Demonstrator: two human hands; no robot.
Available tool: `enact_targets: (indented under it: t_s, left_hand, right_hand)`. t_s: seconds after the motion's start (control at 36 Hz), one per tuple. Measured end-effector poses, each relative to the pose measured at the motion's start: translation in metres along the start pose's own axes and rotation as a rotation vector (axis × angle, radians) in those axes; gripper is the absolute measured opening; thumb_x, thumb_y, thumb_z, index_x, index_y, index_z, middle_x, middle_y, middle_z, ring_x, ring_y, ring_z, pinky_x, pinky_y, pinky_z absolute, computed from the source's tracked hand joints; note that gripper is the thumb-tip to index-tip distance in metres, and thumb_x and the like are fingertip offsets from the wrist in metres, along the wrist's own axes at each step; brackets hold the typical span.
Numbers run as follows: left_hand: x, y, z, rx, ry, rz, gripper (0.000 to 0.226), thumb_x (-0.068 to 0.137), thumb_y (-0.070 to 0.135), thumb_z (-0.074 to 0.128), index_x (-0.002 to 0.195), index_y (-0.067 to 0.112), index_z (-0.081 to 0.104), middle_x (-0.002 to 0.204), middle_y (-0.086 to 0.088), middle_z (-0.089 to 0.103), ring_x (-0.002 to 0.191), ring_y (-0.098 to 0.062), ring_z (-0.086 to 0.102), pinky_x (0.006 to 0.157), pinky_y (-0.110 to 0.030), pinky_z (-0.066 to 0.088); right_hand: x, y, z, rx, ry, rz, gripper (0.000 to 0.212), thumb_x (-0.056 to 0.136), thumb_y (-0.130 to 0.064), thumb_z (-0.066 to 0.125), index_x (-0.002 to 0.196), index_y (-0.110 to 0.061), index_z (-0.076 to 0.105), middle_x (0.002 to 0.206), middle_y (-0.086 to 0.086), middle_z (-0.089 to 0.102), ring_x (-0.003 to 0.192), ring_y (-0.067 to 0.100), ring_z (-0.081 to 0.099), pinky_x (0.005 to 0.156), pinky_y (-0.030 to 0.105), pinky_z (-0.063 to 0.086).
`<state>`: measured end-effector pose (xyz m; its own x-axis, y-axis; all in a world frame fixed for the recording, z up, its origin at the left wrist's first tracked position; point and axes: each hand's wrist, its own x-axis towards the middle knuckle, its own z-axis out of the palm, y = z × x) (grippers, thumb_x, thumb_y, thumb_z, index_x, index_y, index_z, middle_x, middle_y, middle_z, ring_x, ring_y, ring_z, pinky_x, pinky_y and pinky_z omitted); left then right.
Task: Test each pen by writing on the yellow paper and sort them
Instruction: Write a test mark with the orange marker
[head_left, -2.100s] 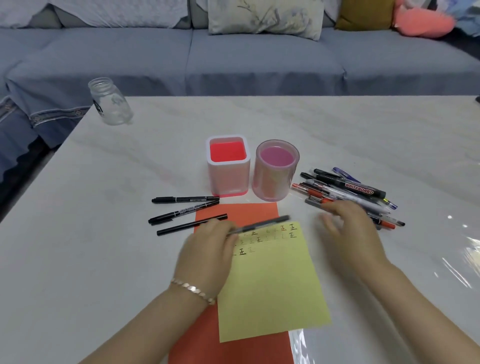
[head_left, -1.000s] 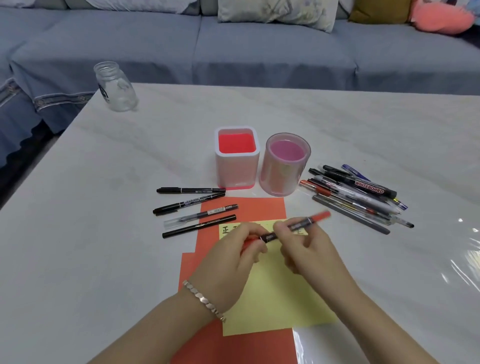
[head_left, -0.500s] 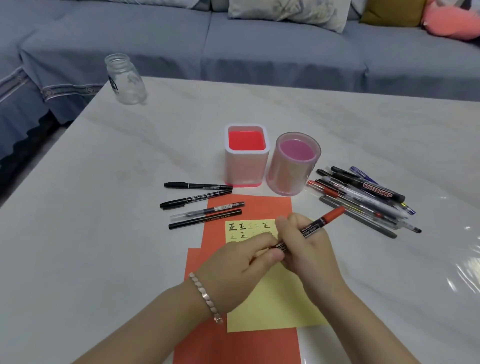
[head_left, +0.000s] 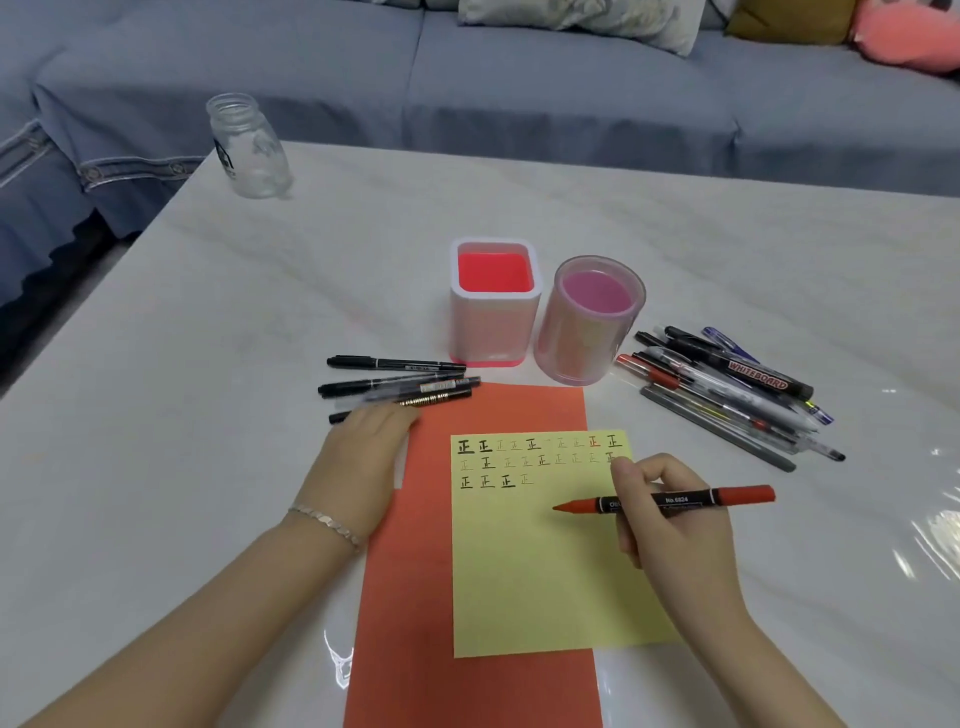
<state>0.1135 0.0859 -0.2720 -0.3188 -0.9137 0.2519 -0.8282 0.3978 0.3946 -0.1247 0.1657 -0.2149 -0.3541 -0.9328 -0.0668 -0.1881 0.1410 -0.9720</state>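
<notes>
one slip looks likeliest to me: the red marker (head_left: 675, 500) is held almost flat, so its tip could skid or miss rather than write, and with the left hand (head_left: 363, 462) off the yellow paper (head_left: 535, 571), a stroke might drag it across the orange sheet (head_left: 415, 571) beneath. the marker hovers over the paper's right side, just below the rows of test marks — its long axis runs nearly level left to right, pointed tip to the left toward the blank area, tail end past the paper's right edge. the right hand (head_left: 670, 540) grips its black middle with thumb and curled fingers. the left hand lies flat, fingers straight, at the orange sheet's left edge, touching the nearest of the black pens (head_left: 395, 376) — whether a cap sits under it i can't tell
</notes>
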Motion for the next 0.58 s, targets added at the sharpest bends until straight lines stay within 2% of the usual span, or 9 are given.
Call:
enact_targets:
  t_s: [0.08,0.22,0.31,0.39,0.47,0.58]
  left_hand:
    - [0.002,-0.002,0.003,-0.033,-0.016,-0.06,0.037,0.076,0.002,0.044,0.108,0.004,0.062,0.103,-0.012,0.066,0.091,-0.031,0.062,0.084,-0.036,0.045]
    - [-0.002,0.003,0.001,0.0,-0.055,0.016,0.035,0.079,0.016,0.039,0.102,0.004,0.061,0.098,-0.012,0.067,0.083,-0.029,0.065,0.075,-0.035,0.053]
    - [-0.009,0.011,0.0,0.062,0.011,0.004,0.036,0.082,0.019,0.038,0.108,0.004,0.06,0.113,-0.017,0.062,0.103,-0.028,0.054,0.091,-0.037,0.038]
    - [-0.017,0.033,0.001,0.021,0.057,0.088,0.039,0.085,0.022,0.039,0.119,0.007,0.052,0.125,-0.019,0.056,0.118,-0.025,0.041,0.1,-0.038,0.028]
    - [-0.027,0.059,0.008,0.003,-0.052,0.218,0.041,0.09,0.034,0.036,0.127,0.019,0.042,0.135,-0.016,0.047,0.127,-0.027,0.041,0.105,-0.043,0.033]
    - [-0.031,0.072,0.023,0.066,-0.187,0.317,0.045,0.086,0.042,0.039,0.129,0.029,0.042,0.14,-0.017,0.042,0.129,-0.03,0.04,0.105,-0.045,0.033]
  right_hand:
    - [0.0,0.001,0.0,0.009,-0.006,0.002,0.033,0.088,-0.018,0.057,0.058,-0.011,0.045,0.035,0.0,0.044,0.033,0.007,0.036,0.04,0.013,0.031]
    - [0.0,0.002,0.001,0.006,-0.008,0.011,0.033,0.088,-0.017,0.058,0.058,-0.011,0.046,0.035,0.0,0.044,0.034,0.008,0.037,0.04,0.014,0.032]
    - [0.001,0.002,0.0,-0.001,0.01,0.013,0.032,0.089,-0.018,0.057,0.059,-0.01,0.046,0.035,-0.001,0.044,0.033,0.007,0.036,0.04,0.013,0.032]
    - [0.002,0.003,-0.002,0.018,0.05,0.01,0.026,0.09,-0.017,0.055,0.066,-0.009,0.051,0.036,-0.002,0.044,0.034,0.007,0.036,0.039,0.013,0.031]
    - [0.005,0.005,-0.004,0.023,0.066,-0.013,0.017,0.091,-0.014,0.053,0.077,-0.011,0.06,0.039,-0.001,0.048,0.037,0.006,0.04,0.042,0.013,0.034]
    - [0.01,0.008,-0.005,0.072,0.085,-0.021,0.022,0.093,-0.01,0.049,0.081,-0.015,0.066,0.053,0.002,0.061,0.05,0.011,0.053,0.05,0.017,0.043]
